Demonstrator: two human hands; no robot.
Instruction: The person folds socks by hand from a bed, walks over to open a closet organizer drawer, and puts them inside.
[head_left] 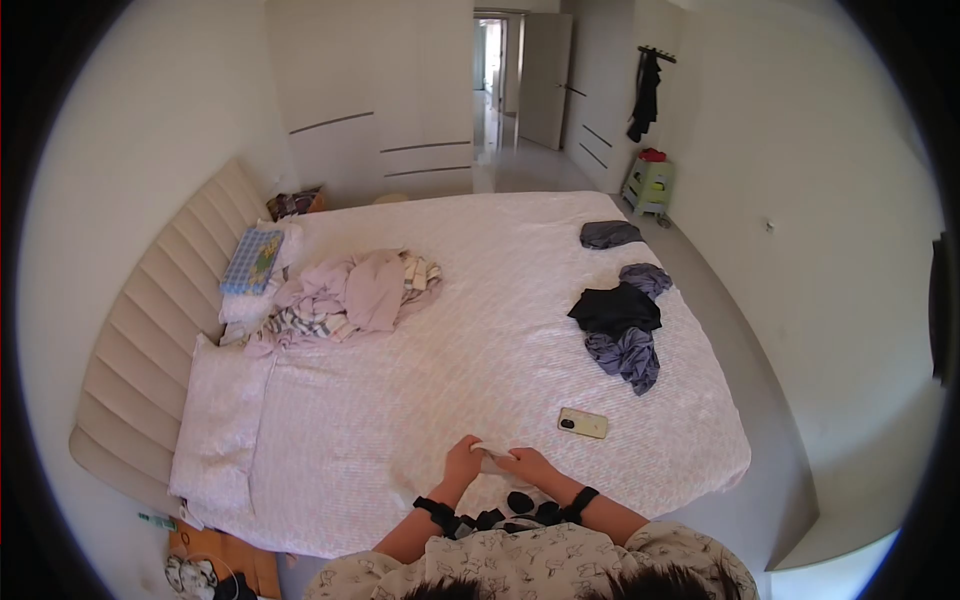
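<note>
Over the near side of the bed point(330, 480), we have both hands close together: left hand point(463, 460) and right hand point(528, 463), each pinching a pale cloth point(490, 449), a short stretch of it bridging the two grips. Fingers are closed on it at either end! Black straps point(435, 512) ring both wrists. Between the forearms, dark patches point(519, 502) show; whether they belong to the same cloth, I can't tell.

Outward now, and just to the right there's a phone point(582, 423) lying flat, touched by neither hand. Beyond it, a black garment point(615, 311) lies rumpled, with a grey garment point(628, 360) bunched against its near side and more grey cloth point(610, 235) further off.

Across to the left, a pink blanket point(360, 290) sits in a loose heap, striped cloth tangled in with it. A pillow point(215, 430) lies flat by the headboard point(140, 340).

So, the tally? Bedding spread wide, pillow in place, cloth gripped but not set down. Blanket and dark clothes lie crumpled, nothing folded among them. I'd judge it early going, with just this one piece in hand.
</note>
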